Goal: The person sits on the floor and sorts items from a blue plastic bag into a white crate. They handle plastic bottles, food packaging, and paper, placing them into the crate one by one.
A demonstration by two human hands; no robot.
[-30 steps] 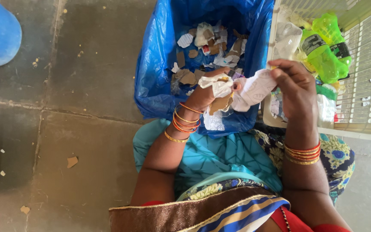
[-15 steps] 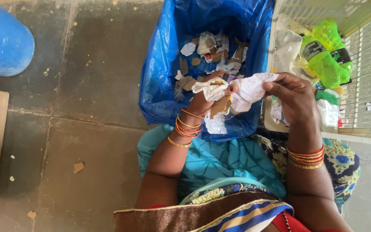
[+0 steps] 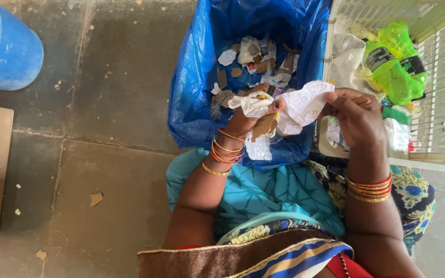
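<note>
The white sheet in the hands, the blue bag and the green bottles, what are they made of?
White sheet: looks like thin paper, matt, crumpled and torn-edged, held by both the left hand and the right hand. Blue bag: probably thin plastic film, glossy, with soft folds. Green bottles: likely clear-tinted plastic, shiny; light passes through them.

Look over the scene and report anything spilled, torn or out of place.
Small brown cardboard scraps lie scattered on the grey stone floor, outside the blue plastic bag that holds similar pieces. The white crumpled paper between both hands looks torn.
</note>
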